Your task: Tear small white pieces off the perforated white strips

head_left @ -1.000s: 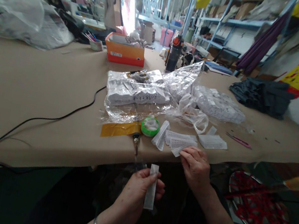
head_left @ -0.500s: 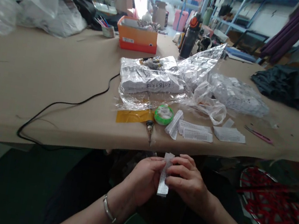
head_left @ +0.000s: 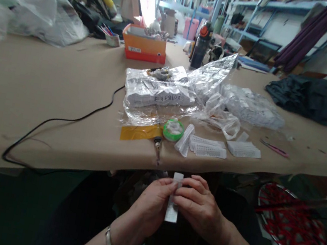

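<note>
Right hand (head_left: 206, 212) has left the fanned slips (head_left: 209, 151), touching a flat strip (head_left: 171, 214).

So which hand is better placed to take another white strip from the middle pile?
Right, probably: the right hand is nearer the middle pile, almost directly below it in view. The left hand is farther off, its thumb on the held strip.

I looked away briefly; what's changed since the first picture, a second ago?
The right hand left the fanned white strips and moved left and bodyward to the held strip, which it now touches. The left hand still holds a strip; the green tub stayed put.
</note>
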Demonstrator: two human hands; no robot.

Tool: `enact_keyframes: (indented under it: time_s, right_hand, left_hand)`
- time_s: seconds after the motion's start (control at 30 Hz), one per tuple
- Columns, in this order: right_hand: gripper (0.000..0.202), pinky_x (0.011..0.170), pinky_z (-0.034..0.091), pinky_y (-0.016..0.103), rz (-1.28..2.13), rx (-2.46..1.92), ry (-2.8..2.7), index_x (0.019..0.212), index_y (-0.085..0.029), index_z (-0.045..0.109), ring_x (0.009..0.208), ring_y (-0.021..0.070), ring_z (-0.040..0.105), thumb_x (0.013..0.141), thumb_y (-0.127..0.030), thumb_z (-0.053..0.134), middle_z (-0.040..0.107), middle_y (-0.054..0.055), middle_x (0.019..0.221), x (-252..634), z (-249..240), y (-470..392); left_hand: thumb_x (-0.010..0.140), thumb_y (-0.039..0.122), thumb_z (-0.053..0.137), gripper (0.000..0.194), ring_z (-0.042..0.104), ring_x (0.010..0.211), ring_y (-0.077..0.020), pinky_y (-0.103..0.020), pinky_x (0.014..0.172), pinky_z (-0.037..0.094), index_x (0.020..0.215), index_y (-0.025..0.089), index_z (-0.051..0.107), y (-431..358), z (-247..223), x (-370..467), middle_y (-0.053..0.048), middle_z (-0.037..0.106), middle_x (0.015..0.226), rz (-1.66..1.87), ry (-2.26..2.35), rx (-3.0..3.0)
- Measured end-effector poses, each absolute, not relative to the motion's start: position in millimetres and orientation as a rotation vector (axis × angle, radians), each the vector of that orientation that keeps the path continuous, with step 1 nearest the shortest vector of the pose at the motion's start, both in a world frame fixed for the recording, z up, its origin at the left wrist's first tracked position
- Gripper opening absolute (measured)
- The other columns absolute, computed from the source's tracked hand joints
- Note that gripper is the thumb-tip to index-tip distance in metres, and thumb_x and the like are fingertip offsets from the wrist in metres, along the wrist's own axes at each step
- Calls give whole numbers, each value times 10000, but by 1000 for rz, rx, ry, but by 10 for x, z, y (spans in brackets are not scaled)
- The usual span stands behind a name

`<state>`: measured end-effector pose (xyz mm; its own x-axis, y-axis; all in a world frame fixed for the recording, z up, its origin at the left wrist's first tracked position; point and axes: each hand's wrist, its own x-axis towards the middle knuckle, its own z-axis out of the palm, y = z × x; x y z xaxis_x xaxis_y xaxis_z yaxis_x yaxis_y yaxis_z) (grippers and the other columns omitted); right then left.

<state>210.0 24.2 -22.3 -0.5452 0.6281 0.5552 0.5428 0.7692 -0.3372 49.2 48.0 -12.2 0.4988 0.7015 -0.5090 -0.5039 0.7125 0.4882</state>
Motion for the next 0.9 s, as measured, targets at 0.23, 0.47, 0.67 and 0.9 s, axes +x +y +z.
enact_keyframes:
  time_s: [0.23, 0.47, 0.67, 0.9]
  right_hand:
    - [445, 978, 358, 565, -461, -1609, -1881, 1332, -102, 420, 1202, 353, 403, 952, -328, 470, 496, 197, 1249, 3092, -244, 490]
    - [274, 995, 306, 561, -478, -1678, -1900, 1164, -143, 590, 1105, 323, 500, 940, -226, 454, 597, 143, 1164, 3570, -386, 594]
    - [152, 865, 458, 447, -405, -1511, -1815, 905, -201, 644, 927, 254, 594, 936, -239, 500, 661, 75, 940, 3652, -296, 620]
    - [103, 886, 474, 447, -9, -1129, -1812, 960, -217, 598, 1032, 249, 569, 916, -148, 534, 626, 65, 1008, 2673, -186, 288]
  left_hand:
    - [781, 146, 651, 175, 657, 618, -172, -287, 618, 543, 931, 75, 597, 517, -130, 505, -127, 703, 776, 638, 1038, 316]
    - [788, 165, 653, 209, 663, 625, -174, -287, 616, 549, 961, 72, 582, 468, -188, 540, -145, 707, 816, 601, 1062, 325]
    - [789, 168, 646, 169, 650, 600, -163, -274, 591, 538, 917, 73, 591, 468, -194, 527, -123, 698, 774, 604, 1052, 347]
    - [807, 175, 591, 123, 628, 562, -159, -270, 562, 514, 862, 68, 619, 424, -88, 572, -116, 683, 719, 609, 998, 310]
